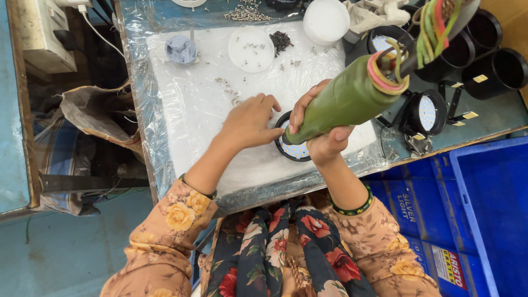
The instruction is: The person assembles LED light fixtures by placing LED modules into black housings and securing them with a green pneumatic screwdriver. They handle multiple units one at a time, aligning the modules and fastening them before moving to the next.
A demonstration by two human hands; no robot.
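At frame centre, right hand fingers grip green electric screwdriver, tip down on round LED lamp on bench. Left hand steadies lamp, fingers curled. Finished-looking lamps right; loose screws remain.

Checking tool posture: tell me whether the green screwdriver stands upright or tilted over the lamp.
Tilted. The green screwdriver, gripped by the right hand, slants from upper right down to its tip on the round lamp.
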